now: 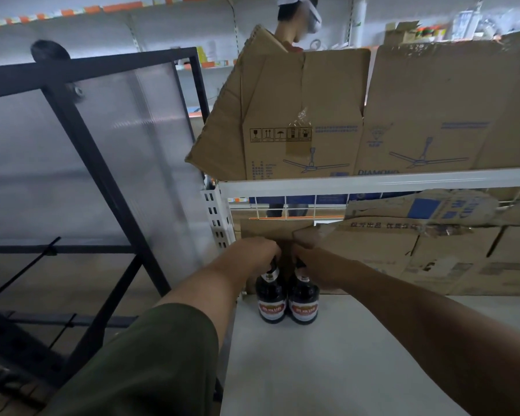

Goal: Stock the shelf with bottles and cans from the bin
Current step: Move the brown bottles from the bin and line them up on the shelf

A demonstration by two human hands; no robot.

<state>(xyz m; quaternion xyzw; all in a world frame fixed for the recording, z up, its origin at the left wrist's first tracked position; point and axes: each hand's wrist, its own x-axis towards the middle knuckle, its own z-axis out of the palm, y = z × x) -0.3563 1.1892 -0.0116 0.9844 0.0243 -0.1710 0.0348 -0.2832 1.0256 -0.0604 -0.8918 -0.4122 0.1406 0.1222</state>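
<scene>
Hands meet at the back of a white shelf (357, 355), where two dark glass bottles with red-and-white labels stand upright, touching each other, near its left end. The left hand (254, 255) reaches in from a green sleeve (150, 355) and closes over the neck of the left bottle (270, 300), fingers curled round it with their tips out of sight behind the glass. The right hand (314, 273), on a bare arm, grips the neck of the right bottle (303, 300) in the same way, its fingers wrapped together round the top and mostly hidden.

Just behind both bottles, crumpled brown cartons (403, 250) lean against the shelf's wire back. Above runs the white edge of an upper shelf (388, 182), carrying two tall cardboard boxes (300, 115) printed with ceiling-fan drawings; the left box has a flap hanging open. A perforated white upright (215, 216) marks the shelf's left corner. Beside it stands a black metal frame (87, 151) with a translucent panel (27, 175). Beyond the boxes, the head and shoulder of a second person (294, 22) show.
</scene>
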